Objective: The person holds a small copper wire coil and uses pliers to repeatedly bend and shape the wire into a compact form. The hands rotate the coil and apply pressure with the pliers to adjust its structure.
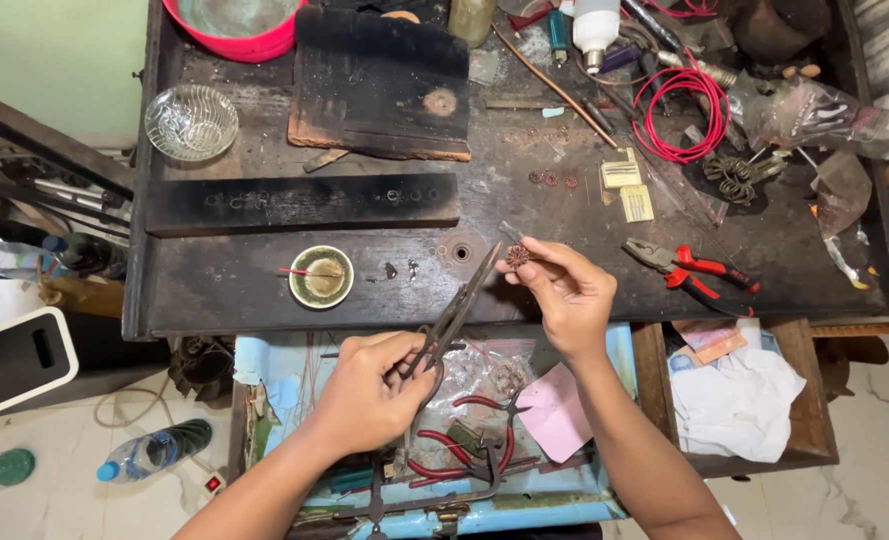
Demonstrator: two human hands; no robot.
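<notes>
Left hand (370, 390) works 1 shears (455, 315); right hand (565, 290) pinches 1 coiled piece (517, 256)

Two small pale-yellow cards (629, 188) lie on the dark surface (215, 290), right of centre. At the far right sit crumpled clear plastic bags (815, 115). A clear packet (485, 375) and pink paper (555, 410) lie in the near drawer.

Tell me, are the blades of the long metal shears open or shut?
Shut, it seems: the shears in the left hand taper to one closed point beside the small copper piece that the right hand pinches.
</notes>
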